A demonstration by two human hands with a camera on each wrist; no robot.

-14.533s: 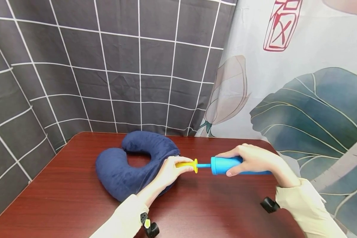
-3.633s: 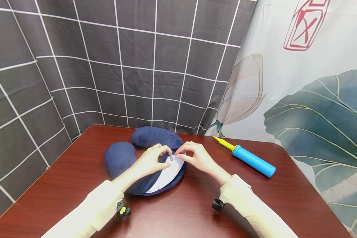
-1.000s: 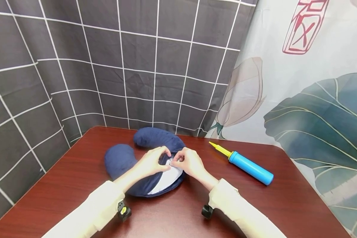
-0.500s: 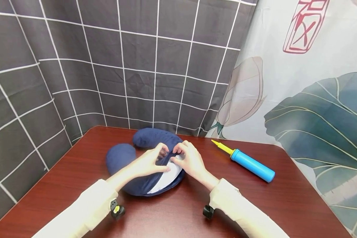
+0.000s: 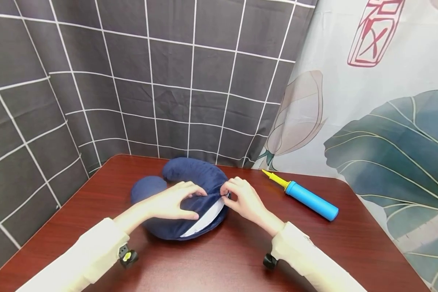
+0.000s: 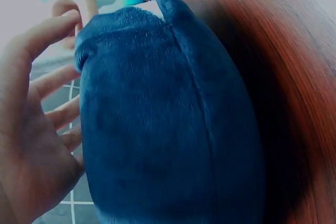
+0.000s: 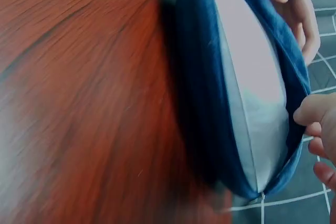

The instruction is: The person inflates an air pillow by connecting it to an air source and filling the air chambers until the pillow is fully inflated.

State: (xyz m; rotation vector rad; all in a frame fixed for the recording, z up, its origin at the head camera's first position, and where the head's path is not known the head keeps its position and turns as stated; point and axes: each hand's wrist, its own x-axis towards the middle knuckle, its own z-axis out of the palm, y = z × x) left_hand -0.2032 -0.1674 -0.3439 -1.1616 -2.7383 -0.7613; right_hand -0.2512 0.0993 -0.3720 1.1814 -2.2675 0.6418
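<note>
A navy U-shaped neck pillow (image 5: 195, 169) lies on the table, its plush cover unzipped along the near right side. Through the slit shows a white inner cushion (image 7: 254, 72). My right hand (image 5: 245, 199) pinches the cover's edge at the slit's far right end, thumb against curled fingers. My left hand (image 5: 170, 201) lies over the pillow left of the slit, thumb and fingers spread apart. From the left wrist, its fingers (image 6: 59, 82) reach loosely along the pillow's side. A small zipper pull (image 7: 262, 196) is at the slit's end in the right wrist view.
Right of the pillow lies a blue hand pump (image 5: 311, 199) with a yellow handle and nozzle. The reddish-brown wooden table (image 5: 204, 267) ends at a dark grid-patterned curtain (image 5: 168, 101) and a floral one (image 5: 372, 162).
Earlier, the pump was held in both hands; it now lies on the table. Both hands moved to the pillow's slit, the navy cover has come over the white valve area, and my left hand has spread.
</note>
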